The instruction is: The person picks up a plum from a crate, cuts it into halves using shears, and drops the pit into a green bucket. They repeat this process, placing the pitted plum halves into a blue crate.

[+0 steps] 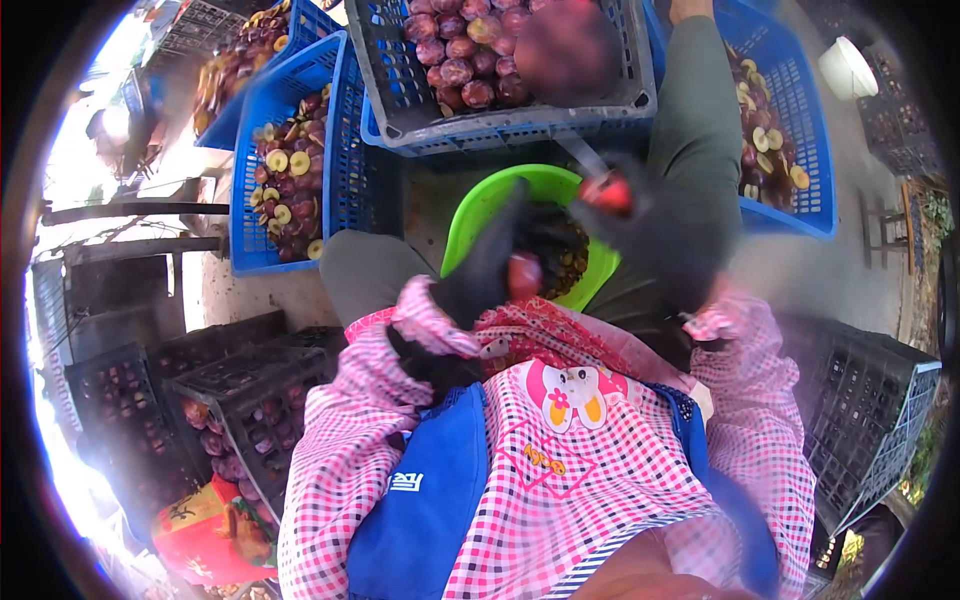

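My left hand point(485, 255), in a dark glove, is closed around a reddish plum point(523, 276) over the left side of a bright green basin point(470, 215). My right hand point(655, 215), gloved too and blurred, grips a knife with a red handle point(608, 192). Its blade point(580, 152) points up and left, apart from the plum. Inside the basin, between my knees, lie dark and yellowish bits that are too small to name. Beyond it, a black crate point(390, 125) of whole plums rests on a blue crate point(450, 143).
Blue crates of halved plums stand at left point(245, 220) and right point(815, 190). Black crates, one point(270, 365) with plums, flank me on both sides. A white bucket point(848, 70) is at far right. A blurred, dark round patch point(568, 50) covers part of the plum crate.
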`<state>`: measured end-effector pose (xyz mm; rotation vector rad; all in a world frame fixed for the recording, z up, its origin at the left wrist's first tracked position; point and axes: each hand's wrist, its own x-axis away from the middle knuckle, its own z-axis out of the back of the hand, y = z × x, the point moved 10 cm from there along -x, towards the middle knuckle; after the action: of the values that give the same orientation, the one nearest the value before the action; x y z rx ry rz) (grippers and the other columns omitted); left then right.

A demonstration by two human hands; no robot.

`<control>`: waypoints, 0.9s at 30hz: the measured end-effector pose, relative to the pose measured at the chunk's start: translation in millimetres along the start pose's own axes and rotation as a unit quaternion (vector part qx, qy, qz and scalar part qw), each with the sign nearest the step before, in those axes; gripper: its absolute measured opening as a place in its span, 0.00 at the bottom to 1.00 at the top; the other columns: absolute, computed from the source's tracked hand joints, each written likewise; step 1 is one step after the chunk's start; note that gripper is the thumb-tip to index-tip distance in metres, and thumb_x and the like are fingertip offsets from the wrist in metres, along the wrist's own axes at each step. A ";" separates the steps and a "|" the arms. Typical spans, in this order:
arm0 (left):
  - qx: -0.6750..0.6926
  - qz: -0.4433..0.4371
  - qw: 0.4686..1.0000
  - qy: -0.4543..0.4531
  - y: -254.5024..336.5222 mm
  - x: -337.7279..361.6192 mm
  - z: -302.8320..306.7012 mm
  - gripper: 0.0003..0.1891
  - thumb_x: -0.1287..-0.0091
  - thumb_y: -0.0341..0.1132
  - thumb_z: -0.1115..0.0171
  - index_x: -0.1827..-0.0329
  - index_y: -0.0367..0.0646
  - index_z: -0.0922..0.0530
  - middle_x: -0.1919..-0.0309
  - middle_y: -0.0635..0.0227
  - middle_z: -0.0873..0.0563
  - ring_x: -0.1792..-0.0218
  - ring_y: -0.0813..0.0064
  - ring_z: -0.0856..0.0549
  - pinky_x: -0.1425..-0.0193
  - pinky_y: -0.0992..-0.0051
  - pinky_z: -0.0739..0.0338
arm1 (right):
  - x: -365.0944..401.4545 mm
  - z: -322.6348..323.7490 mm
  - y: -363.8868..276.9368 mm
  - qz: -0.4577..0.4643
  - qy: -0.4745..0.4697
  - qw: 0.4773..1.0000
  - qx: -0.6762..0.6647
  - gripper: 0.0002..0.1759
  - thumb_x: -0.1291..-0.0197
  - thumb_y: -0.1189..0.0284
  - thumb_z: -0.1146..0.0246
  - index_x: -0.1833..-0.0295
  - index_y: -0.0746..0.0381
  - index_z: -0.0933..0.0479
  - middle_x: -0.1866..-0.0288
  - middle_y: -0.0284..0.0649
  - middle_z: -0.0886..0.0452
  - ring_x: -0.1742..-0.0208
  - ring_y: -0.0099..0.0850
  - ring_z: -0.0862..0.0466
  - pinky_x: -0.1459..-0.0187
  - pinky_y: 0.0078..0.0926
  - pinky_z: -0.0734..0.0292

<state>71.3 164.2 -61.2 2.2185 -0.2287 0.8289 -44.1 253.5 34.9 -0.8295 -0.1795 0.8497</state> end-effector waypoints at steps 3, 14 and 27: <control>-0.193 -0.253 0.945 0.076 137.0 42.5 75.6 0.26 0.25 0.55 0.55 0.46 0.41 0.21 0.65 0.63 0.13 0.75 0.77 0.17 0.70 0.80 0.22 | -29.6 107.8 -1.0 0.026 0.175 0.984 -0.026 0.26 0.46 0.53 0.28 0.52 0.62 0.22 0.66 0.45 0.16 0.66 0.39 0.16 0.59 0.31 0.22; -0.737 -0.243 0.618 0.126 269.9 -99.3 60.5 0.25 0.31 0.54 0.45 0.43 0.42 0.21 0.52 0.46 0.16 0.50 0.53 0.15 0.47 0.62 0.23 | -42.3 151.6 39.7 -0.043 0.246 0.966 0.070 0.19 0.40 0.59 0.32 0.50 0.61 0.20 0.65 0.45 0.16 0.66 0.32 0.17 0.60 0.28 0.24; -0.908 -0.183 0.366 -0.088 244.5 -194.5 91.5 0.19 0.28 0.45 0.49 0.39 0.50 0.23 0.47 0.53 0.16 0.45 0.59 0.17 0.43 0.63 0.23 | -16.6 112.6 27.7 0.014 0.185 0.982 -0.028 0.14 0.31 0.67 0.41 0.47 0.65 0.26 0.64 0.46 0.19 0.66 0.28 0.20 0.63 0.29 0.25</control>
<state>-130.8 -89.7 -86.7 0.0472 -0.4044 -0.2158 -122.4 316.7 94.8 -1.0287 0.1376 0.7049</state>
